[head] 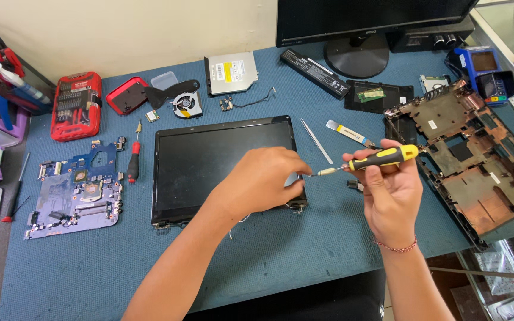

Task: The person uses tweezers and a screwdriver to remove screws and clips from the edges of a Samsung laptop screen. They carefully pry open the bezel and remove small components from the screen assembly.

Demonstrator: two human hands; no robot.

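Right hand (pixel 391 193) grip closed around yellow-black screwdriver (pixel 371 160), left hand (pixel 263 181) fingers pinching its tip, above laptop screen (pixel 224 166) on blue desk (pixel 304 244), circuit board (pixel 78 190) far left.

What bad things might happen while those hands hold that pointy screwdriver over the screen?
The yellow-and-black screwdriver in the right hand has its tip right at the fingers of the left hand, so a slip might poke them. Both hands hover over the laptop screen panel; a dropped tool might scratch it. Anything tiny could get lost on the crowded blue mat.
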